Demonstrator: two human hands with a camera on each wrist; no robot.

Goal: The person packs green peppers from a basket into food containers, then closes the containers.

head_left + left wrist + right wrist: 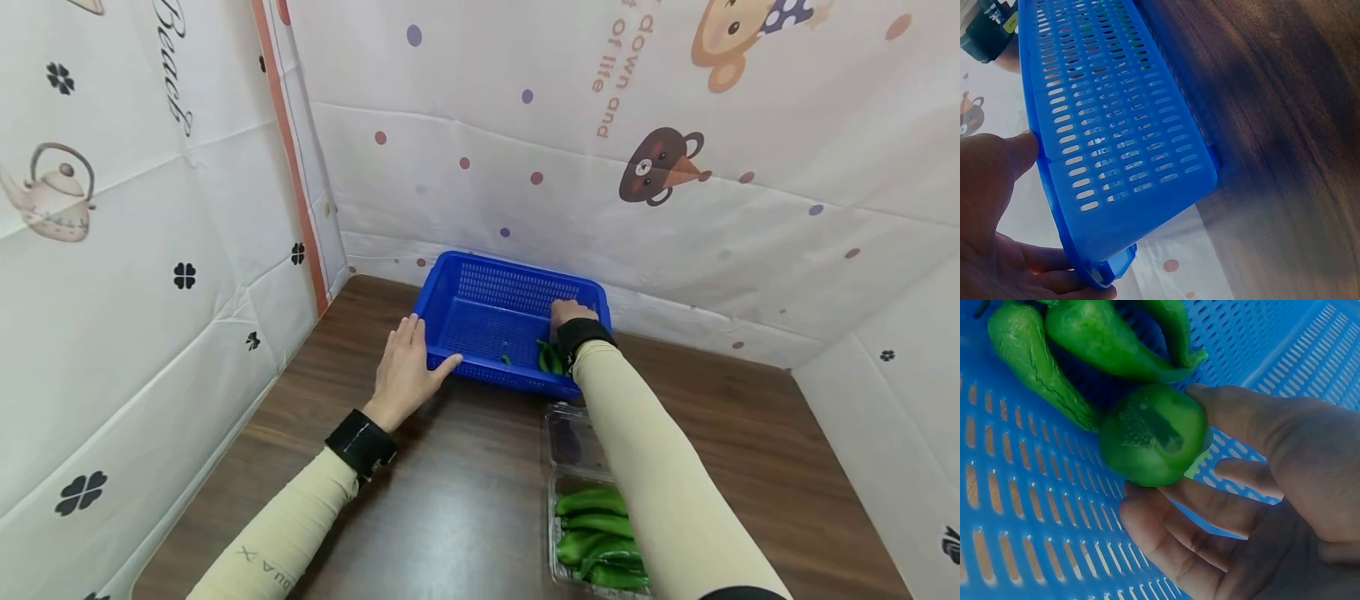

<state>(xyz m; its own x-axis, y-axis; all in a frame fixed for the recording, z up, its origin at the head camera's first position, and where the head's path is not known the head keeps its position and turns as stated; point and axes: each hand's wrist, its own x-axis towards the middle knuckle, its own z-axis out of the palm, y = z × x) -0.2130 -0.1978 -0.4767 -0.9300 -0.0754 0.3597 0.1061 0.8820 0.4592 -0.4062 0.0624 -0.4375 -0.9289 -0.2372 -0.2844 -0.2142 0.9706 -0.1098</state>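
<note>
Inside the blue plastic basket (pixel 487 321), my right hand (pixel 572 315) reaches down at the right end. The right wrist view shows its thumb and fingers holding a green pepper (pixel 1155 436), whose rounded end with a pale speckled patch faces the camera. Several long green peppers (pixel 1094 337) lie against it on the slotted basket floor. My left hand (pixel 405 362) holds the basket's front left corner, thumb on the front rim and fingers along the left side. In the left wrist view, the fingertips (pixel 1107 292) come round beneath the rim.
A clear plastic box (pixel 553 533) with its lid folded back stands in front of the basket, partly behind my right forearm; more long green peppers (pixel 596 525) lie in it. A small green piece (pixel 506 359) shows at the basket's front. Printed sheets (pixel 480 192) border the wooden table (pixel 300 467).
</note>
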